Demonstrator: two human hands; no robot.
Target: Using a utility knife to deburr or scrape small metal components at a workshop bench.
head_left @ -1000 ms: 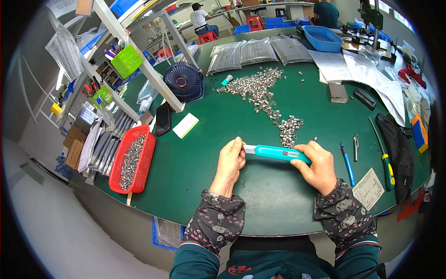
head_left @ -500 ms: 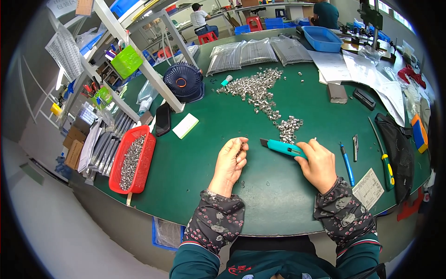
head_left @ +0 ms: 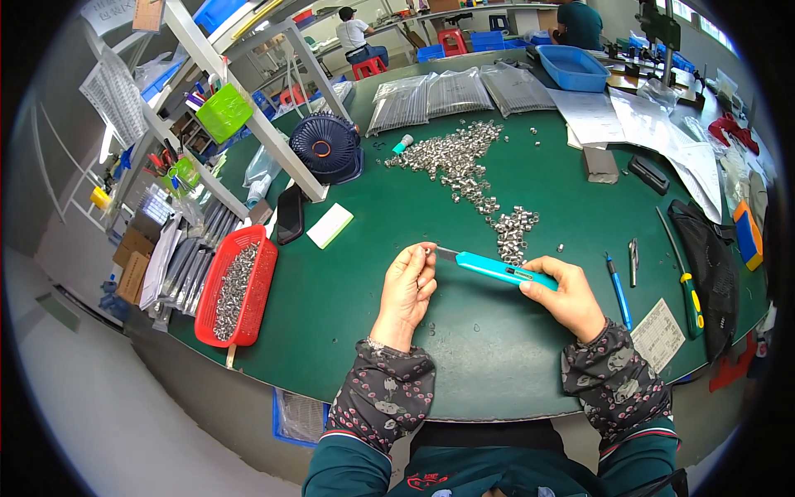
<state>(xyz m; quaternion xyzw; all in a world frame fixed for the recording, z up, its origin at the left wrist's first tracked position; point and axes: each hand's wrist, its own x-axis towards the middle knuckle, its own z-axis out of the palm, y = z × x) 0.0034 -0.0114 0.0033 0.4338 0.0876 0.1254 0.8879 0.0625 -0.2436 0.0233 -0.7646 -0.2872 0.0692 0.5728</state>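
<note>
My left hand (head_left: 404, 294) is closed, its thumb and index finger pinching a small metal ring (head_left: 427, 250). In my right hand (head_left: 571, 296) lies a teal utility knife (head_left: 489, 267), gripped by the handle. Its blade points left and reaches the ring at my left fingertips; whether the tip is inside or against it I cannot tell. Just beyond the knife is a small heap of silver metal rings (head_left: 515, 230), trailing from a larger pile of the same rings (head_left: 447, 161) farther back. A red basket (head_left: 263, 286) at the left holds many more small metal parts.
On the green table (head_left: 381, 199) are a black fan (head_left: 325, 147), a phone (head_left: 291, 214) and a notepad (head_left: 330, 225). To the right lie a blue pen (head_left: 619, 291), a yellow-green-handled tool (head_left: 692, 305) and a black pouch (head_left: 708, 277). Bagged rods (head_left: 460, 93) and a blue bin (head_left: 573, 68) stand behind.
My right hand has turned the knife and moved it left, bringing the blade from apart to the left fingertips. The left hand has hardly moved; the ring now shows at its fingertips.
</note>
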